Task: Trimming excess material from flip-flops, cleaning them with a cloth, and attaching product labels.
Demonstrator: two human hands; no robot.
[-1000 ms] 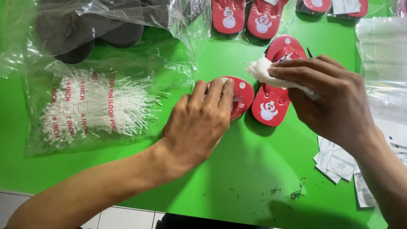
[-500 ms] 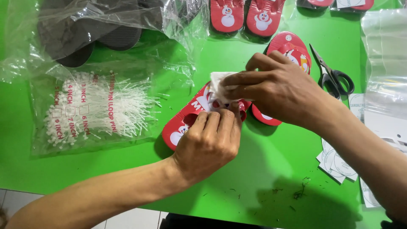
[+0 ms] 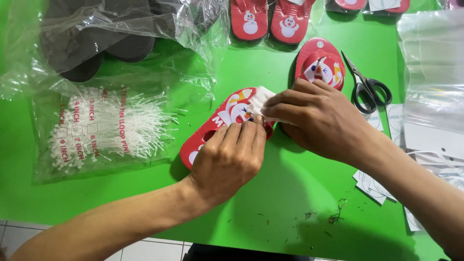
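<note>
Near edge of the green table (image 3: 145,203): just dark crumbs and fuzz (image 3: 333,216) scattered toward the near right corner.

Mid-table: left hand (image 3: 227,162) pressing down flat on a red sandal (image 3: 220,123), fingers curled over its middle, pinning rather than pinching. Right hand (image 3: 321,118) closed on a white cloth (image 3: 263,104), fingertips bunched, pushing it against the sandal's printed top. Sandal lying diagonal, about dead centre of the table, touching both hands.

Handling guess: looks like thin foam, so light, bendy, a bit grippy, not fragile. Probably slides around on the smooth tabletop unless held down, so best grabbed by the edges or pinned flat across the middle. Glossy cartoon print on top, rounded oval outline.

Left side: clear floppy bag of white plastic loop pins (image 3: 106,128), stringy and fine.

Right side: black-handled scissors (image 3: 367,87), small round paper tags (image 3: 372,186) near the right edge, crinkly clear bags (image 3: 430,72) stacked above those.

Just past the hands: second red sandal (image 3: 319,60), same print.

Far edge: another red pair (image 3: 270,19) in plastic, and at the far left corner dark grey soles (image 3: 96,43) bagged up, matte and rubbery looking.
</note>
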